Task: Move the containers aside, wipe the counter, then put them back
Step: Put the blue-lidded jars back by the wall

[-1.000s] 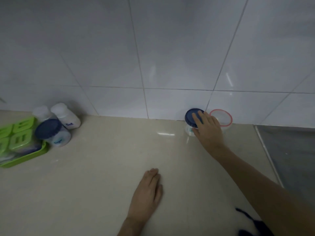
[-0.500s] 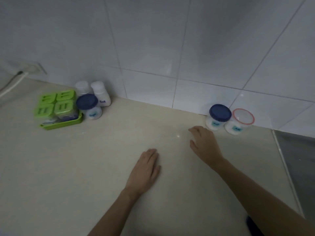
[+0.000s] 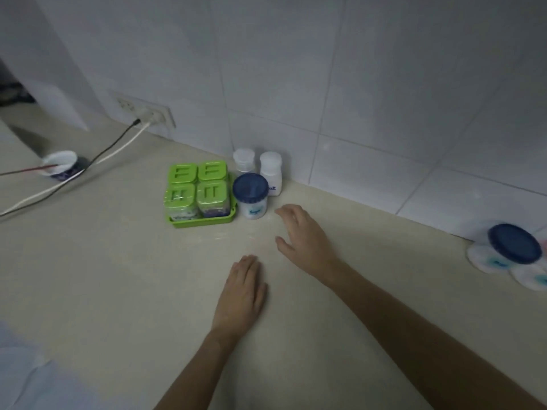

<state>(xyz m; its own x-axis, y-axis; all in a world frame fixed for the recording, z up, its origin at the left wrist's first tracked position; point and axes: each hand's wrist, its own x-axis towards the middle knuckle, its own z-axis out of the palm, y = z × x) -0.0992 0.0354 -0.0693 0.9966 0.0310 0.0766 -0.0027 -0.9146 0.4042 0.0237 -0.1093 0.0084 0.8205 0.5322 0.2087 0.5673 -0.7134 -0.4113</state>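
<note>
Risk: right hand (image 3: 305, 235), open and empty, nears blue-lid jar (image 3: 251, 196); a clumsy grab could topple the bottles (image 3: 270, 173) behind. Left hand (image 3: 242, 291) flat on desk (image 3: 103, 276), empty.

A home kitchen. A beige stone table (image 3: 103, 276) runs along a wall of large white glazed tiles (image 3: 370, 84), with a socket (image 3: 154, 115) at 10 o'clock feeding two cords (image 3: 88, 170). At 12 o'clock a green tray (image 3: 204, 221) holds four green-lidded spice boxes (image 3: 196, 189), with a blue-lidded jar (image 3: 251, 195) and two white shakers (image 3: 270, 171) beside it. More jars (image 3: 509, 250) stand at 3 o'clock.
</note>
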